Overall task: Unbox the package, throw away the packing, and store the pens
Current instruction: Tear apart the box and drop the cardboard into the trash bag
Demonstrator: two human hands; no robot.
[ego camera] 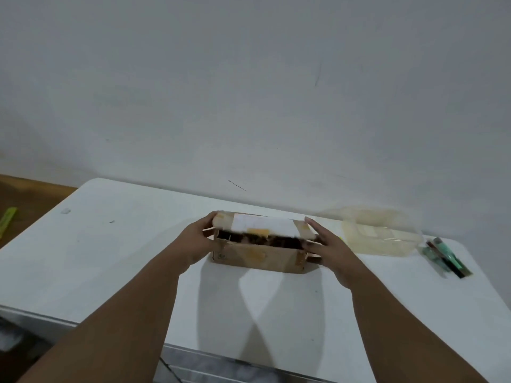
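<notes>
A long brown cardboard box [257, 258] with tape patches and a white label on its top lies on the white table [110, 258] near the wall. Its top flap is partly lifted, and a dark gap shows along the front. My left hand [197, 241] grips the box's left end, fingers curled over the top corner. My right hand [329, 250] presses against the right end with its fingers spread along the side. What is inside the box is too dark to make out.
A clear plastic container [381, 233] stands to the right of the box by the wall. Beside it, at the table's right edge, lie dark and teal pen-like items [445, 257]. A green object [8, 219] lies on the brown floor at far left.
</notes>
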